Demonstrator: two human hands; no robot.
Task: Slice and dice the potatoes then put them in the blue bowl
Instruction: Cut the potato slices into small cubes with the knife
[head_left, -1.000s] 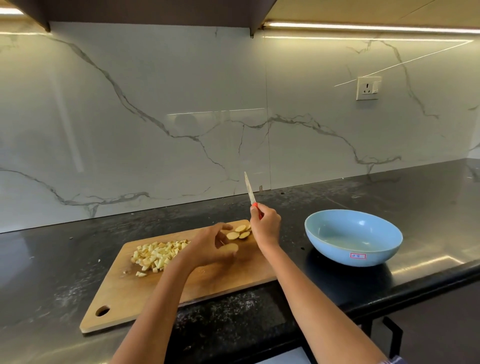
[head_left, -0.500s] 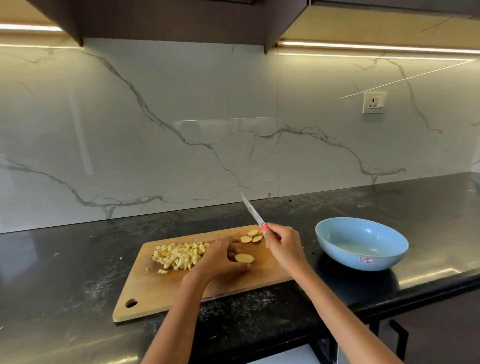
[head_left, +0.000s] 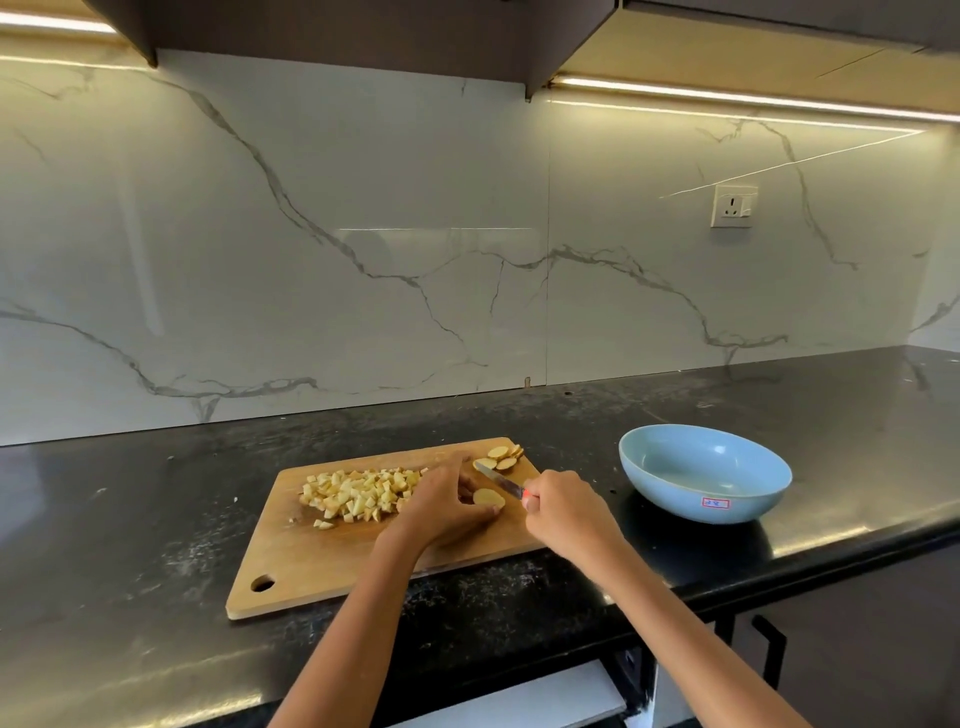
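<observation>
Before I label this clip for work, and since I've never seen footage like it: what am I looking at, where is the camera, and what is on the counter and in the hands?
There is no machine here. A person wears a wide-angle camera on their head, so this one view looks forward and down at their own two bare arms.

On the black counter lies a wooden board. It carries a pile of diced potato and, at its far right corner, a few slices. To the right of the board stands the blue bowl; no potato shows in it.

The left hand grips one slice against the board. The right hand holds a knife, whose blade points away and to the left, just behind that slice. Whether it touches the slice I cannot tell.

Behind is a marble wall with a socket.
</observation>
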